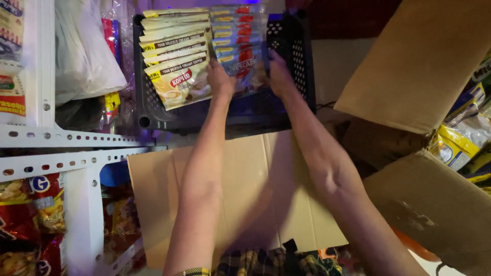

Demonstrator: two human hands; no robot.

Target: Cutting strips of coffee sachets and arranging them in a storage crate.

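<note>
Reaching forward with both bare arms into a dark plastic crate (302,61) standing on the white metal shelf (76,137). Left hand (221,82) pressing, fingers curled, against the near end of a row of silvery coffee sachets (240,46) toward the crate's right side; right hand (280,75) closing on the same row from its right edge, so both hands gripping the stack between them. Lying just beside, along the crate's left side, a second overlapping row of cream-coloured coffee sachets (176,56), tilted back. Spreading beneath the forearms, a flat cardboard sheet (245,194). Sitting at the right, open cardboard boxes (419,61) with yellow packets (452,145). Hanging under the shelf's left corner, red snack bags (30,220).
</note>
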